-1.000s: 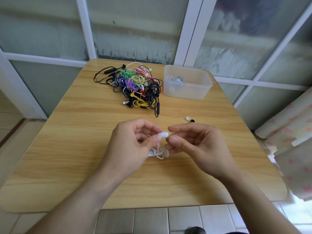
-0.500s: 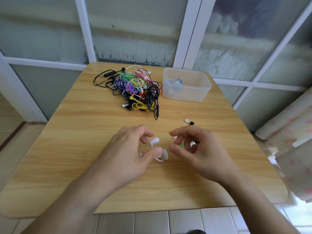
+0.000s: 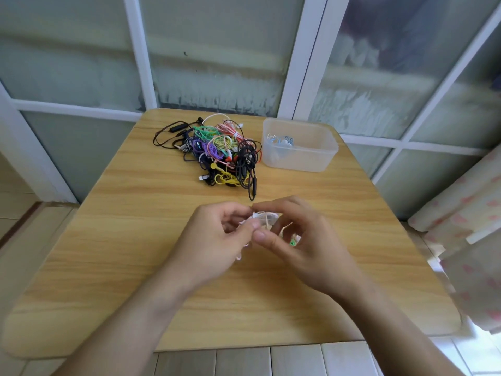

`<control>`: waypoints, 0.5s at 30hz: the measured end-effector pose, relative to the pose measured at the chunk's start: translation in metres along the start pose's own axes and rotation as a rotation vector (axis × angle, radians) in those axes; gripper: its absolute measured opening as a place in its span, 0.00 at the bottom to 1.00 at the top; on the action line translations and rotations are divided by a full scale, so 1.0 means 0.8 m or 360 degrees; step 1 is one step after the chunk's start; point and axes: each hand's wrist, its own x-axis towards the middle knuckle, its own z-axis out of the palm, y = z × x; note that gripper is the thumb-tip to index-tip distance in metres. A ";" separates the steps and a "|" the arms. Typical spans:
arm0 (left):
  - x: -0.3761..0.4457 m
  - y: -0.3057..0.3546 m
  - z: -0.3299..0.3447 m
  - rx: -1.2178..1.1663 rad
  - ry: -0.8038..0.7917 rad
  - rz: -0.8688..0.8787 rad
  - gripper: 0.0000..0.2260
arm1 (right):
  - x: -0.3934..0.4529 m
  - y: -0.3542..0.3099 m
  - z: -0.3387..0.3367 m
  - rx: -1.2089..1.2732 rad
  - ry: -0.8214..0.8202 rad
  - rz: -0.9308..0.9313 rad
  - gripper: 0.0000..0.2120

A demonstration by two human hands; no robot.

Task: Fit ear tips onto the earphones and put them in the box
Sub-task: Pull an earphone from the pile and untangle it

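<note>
Both hands meet above the middle of the table, busy with one white earphone set (image 3: 264, 219). Left hand (image 3: 217, 240) has fingers curled, thumb and forefinger pinching the white cord bundle at its left side. Right hand (image 3: 301, 242) curls round it from the right, thumb under, fingers over the top. Motion blur here, so whether an ear tip is on a bud can't be told. Something small and green (image 3: 292, 243) shows beneath the right hand, maybe a loose ear tip, can't confirm.

Handling, as a guess: the set looks very light, with a thin floppy cord that tangles and snags easily. Buds are small and hard, ear tips soft, stretchy and easy to drop. Best hold is on the bud body for fitting a tip. For carrying, gather the coiled cord in a loose fist rather than dangling it by the wire.

Further out, a heap of tangled earphones (image 3: 217, 153) in black, green, purple, pink and yellow lies at the far middle of the table. Just right of it stands the clear plastic box (image 3: 299, 161), open, with a few pale earphones already inside. Box is well apart from the hands.

The table (image 3: 113, 240) is light wood grain with rounded corners. Behind it are white-framed frosted glass panels (image 3: 217, 63); tiled floor below, and patterned pink-white fabric (image 3: 466, 229) at the right edge.
</note>
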 end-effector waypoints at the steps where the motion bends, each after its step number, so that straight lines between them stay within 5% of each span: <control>1: 0.003 0.005 0.002 -0.0182 -0.0017 -0.0055 0.08 | 0.005 -0.001 -0.001 0.0044 0.0038 -0.0008 0.14; 6: 0.022 0.023 0.002 -0.0934 -0.0094 -0.0199 0.18 | 0.036 0.001 -0.019 0.0370 0.0213 0.0226 0.03; 12: 0.045 0.025 -0.009 -0.1080 0.0112 -0.0317 0.15 | 0.115 0.010 -0.063 0.0028 0.0543 0.0292 0.07; 15: 0.054 0.014 -0.015 -0.0695 0.0226 -0.0420 0.07 | 0.172 0.022 -0.095 -0.0273 0.0774 0.0417 0.07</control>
